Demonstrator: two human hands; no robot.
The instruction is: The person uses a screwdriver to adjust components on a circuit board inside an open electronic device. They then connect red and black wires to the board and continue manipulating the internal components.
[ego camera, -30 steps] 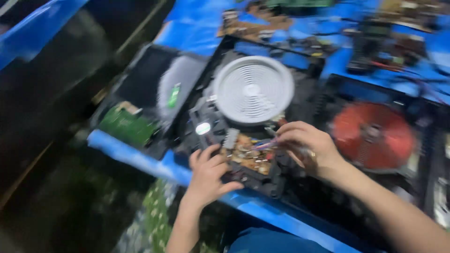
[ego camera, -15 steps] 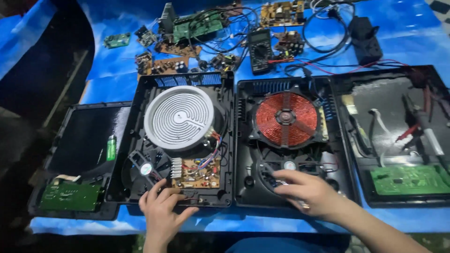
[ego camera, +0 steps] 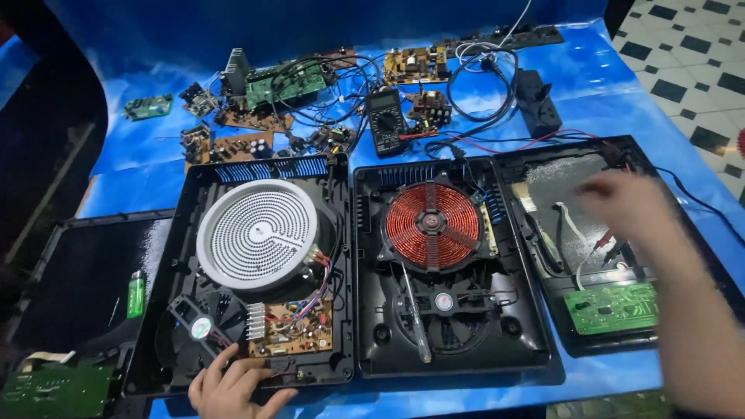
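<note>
My left hand (ego camera: 233, 386) rests with fingers spread on the near edge of the left opened cooker base (ego camera: 194, 182), just below its brown circuit board (ego camera: 291, 326) and small fan (ego camera: 200, 326). A white round heating plate (ego camera: 258, 234) fills that base's upper half. My right hand (ego camera: 625, 203) is blurred and hovers over the right black cover panel (ego camera: 574, 167), near its red and white wires (ego camera: 597, 244); whether it holds anything is unclear. In the middle base (ego camera: 372, 341) lie a copper coil (ego camera: 432, 226) and a screwdriver (ego camera: 416, 320).
A green board (ego camera: 611, 308) sits in the right panel. Another black panel (ego camera: 77, 271) lies at far left with a green cylinder (ego camera: 136, 294). Behind, on the blue sheet (ego camera: 155, 171), are a multimeter (ego camera: 386, 122), several loose circuit boards and tangled cables. Tiled floor shows at the top right.
My right hand left the fan area of the middle base and moved up and right over the right panel. A screwdriver now lies in the middle base. The left hand stayed put.
</note>
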